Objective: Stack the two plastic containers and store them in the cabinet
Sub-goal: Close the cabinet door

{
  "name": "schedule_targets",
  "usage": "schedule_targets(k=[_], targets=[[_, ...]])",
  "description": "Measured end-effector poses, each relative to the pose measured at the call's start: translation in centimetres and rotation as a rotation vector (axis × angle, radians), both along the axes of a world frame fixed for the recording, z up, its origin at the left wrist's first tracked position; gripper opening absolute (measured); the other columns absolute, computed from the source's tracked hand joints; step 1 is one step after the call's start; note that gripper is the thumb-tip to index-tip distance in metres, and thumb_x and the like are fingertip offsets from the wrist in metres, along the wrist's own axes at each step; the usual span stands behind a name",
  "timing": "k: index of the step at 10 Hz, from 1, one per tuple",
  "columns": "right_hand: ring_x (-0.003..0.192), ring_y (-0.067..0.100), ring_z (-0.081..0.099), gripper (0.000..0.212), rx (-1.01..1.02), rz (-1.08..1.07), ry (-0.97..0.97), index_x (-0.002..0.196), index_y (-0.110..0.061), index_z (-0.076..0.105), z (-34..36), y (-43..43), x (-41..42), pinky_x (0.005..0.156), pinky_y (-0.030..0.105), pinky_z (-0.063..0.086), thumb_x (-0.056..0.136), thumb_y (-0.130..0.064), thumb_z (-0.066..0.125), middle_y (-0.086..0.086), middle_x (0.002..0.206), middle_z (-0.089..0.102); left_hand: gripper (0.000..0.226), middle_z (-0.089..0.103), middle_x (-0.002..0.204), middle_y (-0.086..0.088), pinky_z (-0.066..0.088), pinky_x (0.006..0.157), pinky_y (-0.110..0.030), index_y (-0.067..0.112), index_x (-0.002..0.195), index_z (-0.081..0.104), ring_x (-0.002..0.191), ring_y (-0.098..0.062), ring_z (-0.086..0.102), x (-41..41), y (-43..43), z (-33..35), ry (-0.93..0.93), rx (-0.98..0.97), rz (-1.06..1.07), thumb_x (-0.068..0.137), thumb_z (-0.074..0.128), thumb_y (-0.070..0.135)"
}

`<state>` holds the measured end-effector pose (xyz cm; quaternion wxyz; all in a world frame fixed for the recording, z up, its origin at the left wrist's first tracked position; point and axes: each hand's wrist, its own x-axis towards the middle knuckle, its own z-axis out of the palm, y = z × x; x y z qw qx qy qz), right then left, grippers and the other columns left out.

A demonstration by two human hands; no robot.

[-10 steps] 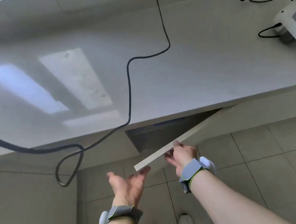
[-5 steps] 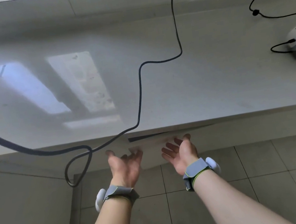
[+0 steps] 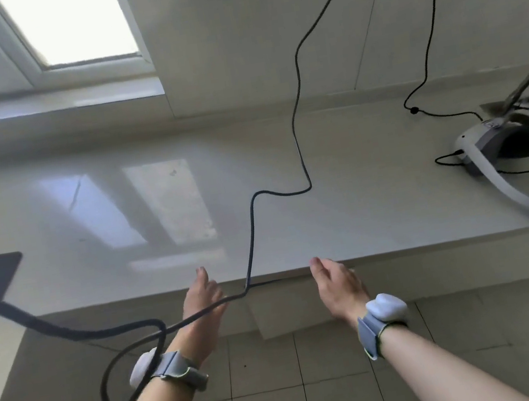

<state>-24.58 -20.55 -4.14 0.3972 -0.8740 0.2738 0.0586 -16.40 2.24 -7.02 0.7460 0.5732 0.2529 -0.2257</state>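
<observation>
We see bare forearms, no sleeves. Each wrist carries a grey strap with lime-green edging and a rounded white pod: left wrist band (image 3: 175, 370) lower left of frame, right wrist band (image 3: 377, 322) lower right.

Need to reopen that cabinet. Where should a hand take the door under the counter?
Take the cabinet door by its free left edge, fingers hooked behind it from the left and front. It sits nearly shut below the countertop, no handle shows, and a thin dark gap shows along its top. The black cable hangs across the left hand, so the right hand, open and closest, seems the better choice.
</observation>
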Motion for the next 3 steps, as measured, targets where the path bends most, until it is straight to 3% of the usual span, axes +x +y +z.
schedule_targets(k=[1,2,3], targets=[[0.109,0.035,0.061,0.046,-0.082,0.121,-0.011,0.103,-0.02,0.066,2.8,-0.3,0.1,0.081,0.034,0.042,0.1,-0.053,0.033,0.008,0.106,0.072,0.026,0.055,0.106,0.004,0.045,0.082,-0.026,0.028,0.1,0.056,0.089,-0.009,0.055,1.3,0.0,3.4,-0.079,0.025,-0.061,0.098,0.044,0.05],[0.129,0.03,0.054,0.063,-0.232,0.218,-0.034,0.139,-0.02,0.053,8.2,-1.2,0.7,0.101,0.035,0.042,0.096,-0.06,0.031,0.006,0.14,0.061,0.02,0.052,0.105,0.001,0.041,0.09,-0.029,0.026,0.098,0.054,0.085,-0.009,0.051,3.0,-0.2,10.2,-0.17,0.073,-0.114,0.105,0.039,0.038],[0.132,0.027,0.052,0.068,-0.301,0.248,-0.086,0.142,-0.022,0.049,12.3,-1.8,1.4,0.103,0.036,0.042,0.093,-0.065,0.03,0.003,0.145,0.057,0.028,0.053,0.128,-0.004,0.037,0.107,-0.033,0.023,0.117,0.059,0.108,-0.016,0.054,3.7,0.1,14.4,-0.256,0.127,-0.199,0.105,0.038,0.037]])
